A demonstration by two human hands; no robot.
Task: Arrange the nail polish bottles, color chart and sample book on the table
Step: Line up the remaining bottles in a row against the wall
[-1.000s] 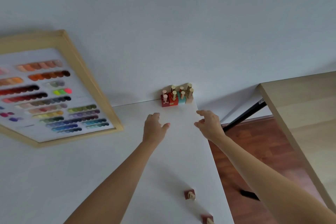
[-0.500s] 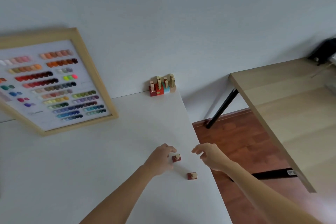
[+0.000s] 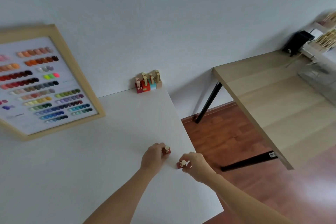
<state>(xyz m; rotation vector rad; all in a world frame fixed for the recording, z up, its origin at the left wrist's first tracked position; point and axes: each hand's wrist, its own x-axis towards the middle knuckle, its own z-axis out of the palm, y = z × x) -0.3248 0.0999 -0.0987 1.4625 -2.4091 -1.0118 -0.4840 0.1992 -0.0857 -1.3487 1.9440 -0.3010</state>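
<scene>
Two small dark red nail polish bottles with gold caps stand near the right edge of the white table (image 3: 91, 169). My left hand (image 3: 152, 156) grips the farther bottle (image 3: 167, 150). My right hand (image 3: 195, 166) grips the nearer bottle (image 3: 182, 164). A cluster of several bottles (image 3: 148, 82), red, teal and beige with gold caps, stands at the table's far right corner against the wall. The wooden-framed color chart (image 3: 45, 85) leans at the far left, with rows of colored nail swatches. No sample book is in view.
A light wooden table (image 3: 272, 100) with black legs stands to the right across a gap of red-brown floor (image 3: 227, 138). On its far end sit a black device (image 3: 298, 42) and clear racks of sticks (image 3: 325, 40). The white table's right edge runs close to my right hand.
Both hands pulled back from the far bottle cluster to the two red bottles near the right edge. Each hand has now closed on one bottle; half a second ago my right hand was beside its bottle.
</scene>
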